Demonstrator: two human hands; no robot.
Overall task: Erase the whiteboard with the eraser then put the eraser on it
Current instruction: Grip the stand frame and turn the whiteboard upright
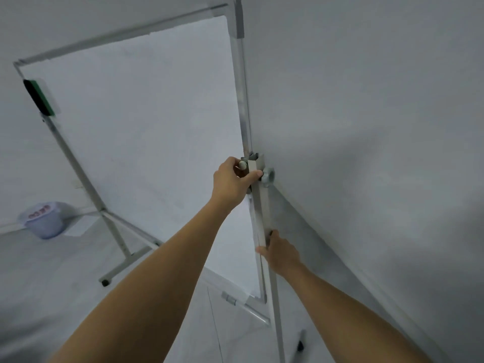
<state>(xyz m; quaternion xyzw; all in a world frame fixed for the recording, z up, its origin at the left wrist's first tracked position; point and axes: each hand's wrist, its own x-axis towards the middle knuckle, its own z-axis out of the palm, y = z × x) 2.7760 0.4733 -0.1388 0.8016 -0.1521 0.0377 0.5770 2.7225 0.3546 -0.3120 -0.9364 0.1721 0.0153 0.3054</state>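
The eraser point(39, 97) sits on the whiteboard point(146, 121) at its far left edge, untouched.
It is likely light, stiff-backed and soft-faced, so take it by its long sides. The left hand point(231, 180) has its grip pinching the pivot knob point(242, 165); the right hand point(281, 254) clasps the post point(264, 213).

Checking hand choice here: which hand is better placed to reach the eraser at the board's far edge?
Probably the left hand: it grips the knob beside the whiteboard, higher up and nearer the eraser. The right hand grips the stand post lower, farther away.
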